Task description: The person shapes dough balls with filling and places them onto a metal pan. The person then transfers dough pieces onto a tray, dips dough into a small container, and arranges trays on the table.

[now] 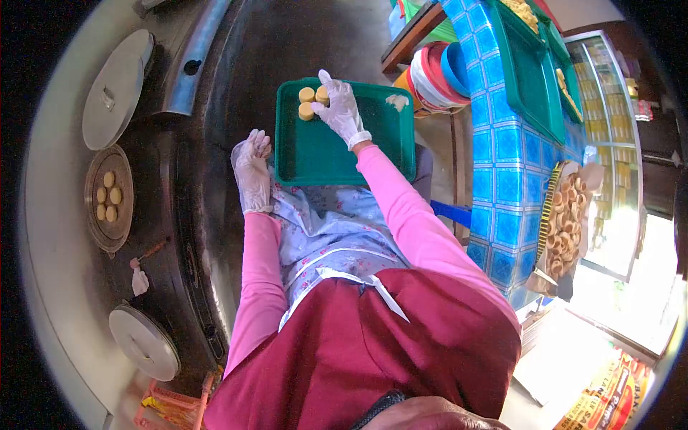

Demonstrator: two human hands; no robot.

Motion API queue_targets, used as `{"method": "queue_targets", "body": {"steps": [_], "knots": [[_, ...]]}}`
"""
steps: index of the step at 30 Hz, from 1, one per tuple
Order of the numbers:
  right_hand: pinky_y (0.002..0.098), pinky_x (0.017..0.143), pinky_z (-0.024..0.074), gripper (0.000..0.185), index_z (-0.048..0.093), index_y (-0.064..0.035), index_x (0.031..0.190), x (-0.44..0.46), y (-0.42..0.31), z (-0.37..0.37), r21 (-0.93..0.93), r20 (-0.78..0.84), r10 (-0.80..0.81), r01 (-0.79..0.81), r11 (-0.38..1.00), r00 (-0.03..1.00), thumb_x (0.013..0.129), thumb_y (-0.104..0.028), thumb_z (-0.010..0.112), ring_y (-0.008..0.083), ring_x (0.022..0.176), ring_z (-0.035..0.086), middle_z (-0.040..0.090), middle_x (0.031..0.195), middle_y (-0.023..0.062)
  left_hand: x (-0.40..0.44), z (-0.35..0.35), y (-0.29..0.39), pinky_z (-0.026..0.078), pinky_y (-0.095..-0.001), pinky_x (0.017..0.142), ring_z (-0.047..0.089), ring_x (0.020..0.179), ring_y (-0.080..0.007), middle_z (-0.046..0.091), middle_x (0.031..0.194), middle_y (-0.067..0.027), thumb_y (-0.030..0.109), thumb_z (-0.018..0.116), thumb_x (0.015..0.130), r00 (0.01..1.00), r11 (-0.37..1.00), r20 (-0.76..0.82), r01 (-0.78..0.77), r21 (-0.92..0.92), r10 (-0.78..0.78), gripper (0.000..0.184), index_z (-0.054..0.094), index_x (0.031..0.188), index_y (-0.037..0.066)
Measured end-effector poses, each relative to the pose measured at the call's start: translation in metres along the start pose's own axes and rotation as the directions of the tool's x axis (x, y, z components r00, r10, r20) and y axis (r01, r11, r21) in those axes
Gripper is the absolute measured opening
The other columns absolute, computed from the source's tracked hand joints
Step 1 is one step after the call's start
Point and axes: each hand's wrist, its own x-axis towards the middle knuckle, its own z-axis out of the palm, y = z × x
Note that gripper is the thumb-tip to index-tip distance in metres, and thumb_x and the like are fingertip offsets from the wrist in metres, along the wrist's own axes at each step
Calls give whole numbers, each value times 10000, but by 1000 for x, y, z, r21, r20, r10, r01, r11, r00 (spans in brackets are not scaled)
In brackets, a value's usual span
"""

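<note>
A green tray (344, 154) rests over the lap, on a blue flowered apron (337, 222). Near its far left corner are small round pale-yellow pieces (306, 111), with a whitish scrap (397, 102) at the far right. My right hand (340, 111), in a clear glove, reaches over the tray, its thumb and a finger spread around one of the pieces; whether it grips that piece is unclear. My left hand (254, 168), also gloved, is beside the tray's left edge, its fingers bent and close together. Whether that hand holds anything cannot be made out.
At left, a round pan (125, 179) holds several pale pieces, between two metal lids (115, 89) (143, 344). At right, a blue-checked table (494, 179) bears green trays (527, 79) and a box of brown shells (566, 222). Stacked buckets (433, 79) stand beyond the tray.
</note>
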Motion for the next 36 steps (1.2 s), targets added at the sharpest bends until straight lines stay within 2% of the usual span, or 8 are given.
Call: {"method": "queue_targets", "body": {"steps": [6, 11, 16, 21, 24, 28, 35, 36], "knots": [[458, 986, 485, 904, 351, -179, 1564, 4, 5, 9, 183, 170, 180, -211, 960, 969, 741, -21, 690, 404, 1045, 604, 644, 1122, 199, -4, 2, -1, 504, -324, 857, 647, 1002, -225, 650, 1212, -191, 206, 620, 998, 1000, 999, 18, -2, 34, 1, 401, 571, 1276, -78], [445, 997, 488, 988, 261, -211, 1597, 0, 9, -1, 162, 212, 138, -174, 971, 968, 733, 32, 673, 404, 1056, 611, 646, 1134, 193, -2, -3, -5, 506, -369, 958, 658, 1088, -266, 673, 1209, -182, 240, 662, 954, 1000, 1000, 16, 5, 27, -6, 402, 616, 1239, -41], [468, 939, 493, 1124, 115, -212, 1624, -2, 14, 4, 116, 216, 10, -36, 993, 976, 714, 9, 737, 409, 997, 604, 643, 1075, 195, 0, -3, -5, 490, -350, 930, 637, 1066, -240, 646, 1250, -182, 238, 622, 987, 999, 998, 20, 31, 55, -32, 465, 542, 1329, -67], [501, 813, 520, 1072, 166, -155, 1606, -5, 12, 6, 70, 119, -2, -7, 998, 993, 716, -9, 746, 422, 895, 609, 645, 984, 214, -12, 17, 1, 475, -335, 958, 622, 1085, -232, 632, 1264, -181, 223, 607, 1004, 1000, 993, -19, 16, 113, -14, 470, 528, 1355, -79], [511, 813, 519, 989, 216, -155, 1591, -8, 6, 5, 7, 173, 70, -73, 997, 982, 746, 18, 698, 435, 884, 611, 645, 937, 196, -7, 11, 0, 471, -334, 967, 619, 1094, -229, 632, 1262, -178, 220, 621, 998, 999, 995, 5, 40, 93, -41, 462, 542, 1346, -72], [494, 883, 495, 938, 275, -158, 1582, -8, 12, 8, 41, 166, -10, 3, 999, 986, 754, 31, 672, 420, 945, 587, 646, 957, 178, -11, 18, 3, 481, -320, 905, 627, 1034, -212, 641, 1224, -172, 208, 617, 998, 1000, 991, -9, 15, 131, -14, 434, 551, 1321, -75], [449, 969, 476, 912, 313, -153, 1576, -25, 11, -15, 275, 196, 324, -369, 888, 926, 767, -37, 717, 376, 1028, 615, 638, 1121, 192, -13, 18, 6, 497, -324, 870, 646, 979, -211, 671, 1167, -160, 193, 615, 996, 1000, 990, -18, 1, 144, 2, 384, 591, 1274, -70], [429, 981, 472, 902, 330, -141, 1568, -22, 9, -26, 307, 140, 270, -301, 903, 953, 765, -29, 726, 343, 1048, 613, 633, 1158, 173, -11, 15, 6, 500, -327, 882, 650, 989, -213, 673, 1170, -161, 191, 615, 996, 1000, 987, 6, 6, 163, -7, 377, 598, 1268, -69]]}}
